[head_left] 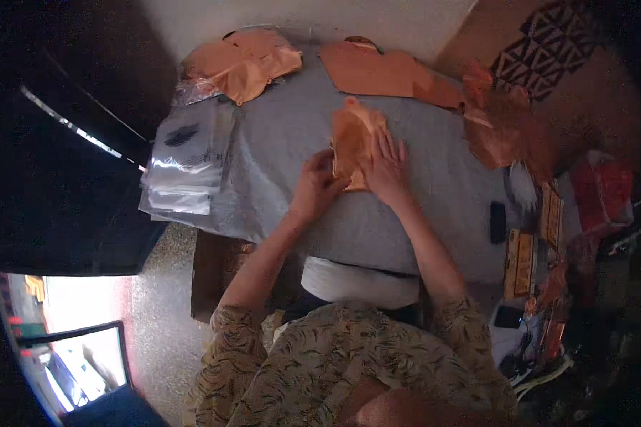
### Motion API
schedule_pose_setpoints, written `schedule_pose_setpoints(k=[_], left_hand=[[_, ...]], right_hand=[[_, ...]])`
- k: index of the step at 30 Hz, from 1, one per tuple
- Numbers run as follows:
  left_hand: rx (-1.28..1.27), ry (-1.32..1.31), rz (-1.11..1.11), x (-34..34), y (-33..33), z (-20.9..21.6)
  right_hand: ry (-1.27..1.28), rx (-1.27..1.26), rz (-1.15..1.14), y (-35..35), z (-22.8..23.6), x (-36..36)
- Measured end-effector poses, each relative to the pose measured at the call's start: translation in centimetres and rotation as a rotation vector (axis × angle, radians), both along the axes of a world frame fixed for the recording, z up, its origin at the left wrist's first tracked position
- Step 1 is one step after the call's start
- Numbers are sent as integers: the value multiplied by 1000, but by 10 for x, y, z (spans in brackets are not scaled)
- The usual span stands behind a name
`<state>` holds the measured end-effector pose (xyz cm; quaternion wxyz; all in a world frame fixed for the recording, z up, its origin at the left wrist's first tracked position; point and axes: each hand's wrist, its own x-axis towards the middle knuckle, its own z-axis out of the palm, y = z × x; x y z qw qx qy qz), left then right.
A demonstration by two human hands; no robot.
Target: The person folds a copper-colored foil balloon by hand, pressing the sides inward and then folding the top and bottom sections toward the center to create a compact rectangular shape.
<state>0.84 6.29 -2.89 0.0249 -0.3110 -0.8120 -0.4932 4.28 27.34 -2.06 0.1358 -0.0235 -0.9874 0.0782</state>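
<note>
A folded piece of orange cloth (350, 142) lies on the grey-covered table in front of me. My left hand (317, 186) is at its left edge, with curled fingers on the side and the thumb by the lower corner, so it appears to pinch the edge. Flat across the right side of the cloth rests my right hand (387, 169), its fingers stretched out and slightly apart. Whether the item is a garment or a bag cannot be made out.
Clear plastic sleeves (185, 167) are stacked at the table's left. Orange cloth pieces lie along the back: a heap (246, 60), a long piece (388, 75) and a crumpled pile (502, 132). A dark slim object (498, 222) and yellow-orange boxes (520, 263) sit at right.
</note>
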Motion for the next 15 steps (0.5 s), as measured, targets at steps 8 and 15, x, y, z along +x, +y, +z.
schedule_pose_setpoints(k=[8,15], left_hand=[[-48,67,35,8,-7,3],[-105,23,149,18,0,8]], right_hand=[[24,-27,-18,-1,-10,1],[-98,43,-65,-6,5,2]])
